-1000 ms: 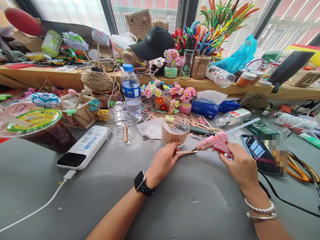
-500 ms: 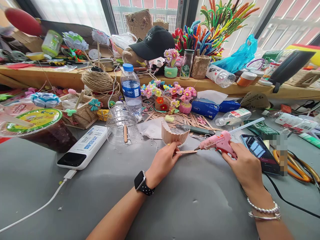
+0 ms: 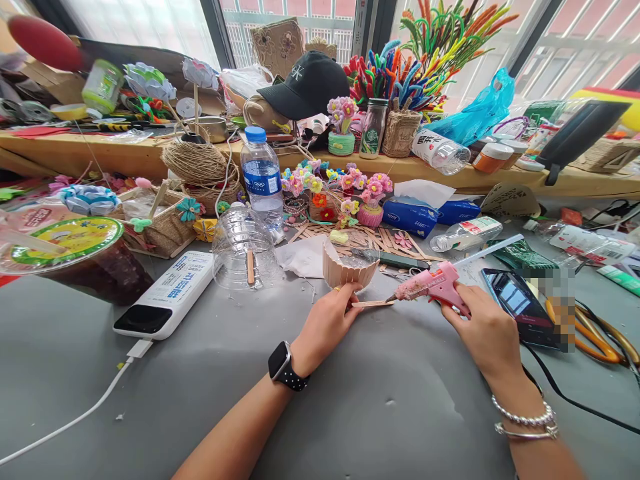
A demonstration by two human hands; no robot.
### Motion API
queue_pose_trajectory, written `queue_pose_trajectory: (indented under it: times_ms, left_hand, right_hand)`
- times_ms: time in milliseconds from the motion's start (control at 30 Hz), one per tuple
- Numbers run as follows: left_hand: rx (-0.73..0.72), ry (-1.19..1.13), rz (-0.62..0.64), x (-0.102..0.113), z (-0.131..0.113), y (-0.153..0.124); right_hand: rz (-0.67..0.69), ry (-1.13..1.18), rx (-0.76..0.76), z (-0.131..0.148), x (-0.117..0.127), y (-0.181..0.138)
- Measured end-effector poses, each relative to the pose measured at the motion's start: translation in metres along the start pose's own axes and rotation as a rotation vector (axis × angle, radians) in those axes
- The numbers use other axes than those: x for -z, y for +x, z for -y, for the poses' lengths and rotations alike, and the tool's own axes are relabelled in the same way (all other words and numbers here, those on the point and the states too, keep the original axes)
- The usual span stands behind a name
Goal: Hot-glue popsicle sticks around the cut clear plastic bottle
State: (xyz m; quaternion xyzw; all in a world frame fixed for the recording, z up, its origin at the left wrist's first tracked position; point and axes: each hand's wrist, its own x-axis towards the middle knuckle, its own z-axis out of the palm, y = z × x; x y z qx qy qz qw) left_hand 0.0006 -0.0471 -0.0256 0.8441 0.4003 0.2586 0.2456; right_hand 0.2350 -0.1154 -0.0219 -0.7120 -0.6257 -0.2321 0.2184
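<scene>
My left hand (image 3: 330, 319) pinches one end of a wooden craft stick (image 3: 374, 304), which points to the right just above the grey table. My right hand (image 3: 483, 323) is wrapped round the grip of a pink hot glue gun (image 3: 427, 287). The gun's nozzle is at the far end of the stick, and a long clear glue stick (image 3: 490, 248) juts from its back. Right behind my left fingers stands a clear plastic cup shape (image 3: 350, 268) partly covered with upright craft sticks; whether the fingers touch it, I cannot tell.
A cut clear plastic bottle (image 3: 245, 257), a white power bank (image 3: 165, 293) and a drink cup (image 3: 85, 260) stand on the left. Loose craft sticks (image 3: 313, 231) lie behind the cup shape. On the right are a phone (image 3: 520, 307) and orange-handled scissors (image 3: 595, 333).
The glue gun in my right hand has shifted slightly left, its nozzle moving a little along the craft stick towards my left fingers. My left hand stays in place.
</scene>
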Motion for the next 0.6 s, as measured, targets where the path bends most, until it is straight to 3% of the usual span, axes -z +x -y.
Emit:
queue_pose_trajectory:
  times_ms: [600]
  left_hand:
    - [0.015,0.006,0.012,0.0005,-0.0022,-0.0014]
  right_hand:
    - [-0.001,-0.003,-0.011,-0.0066,-0.002,-0.0022]
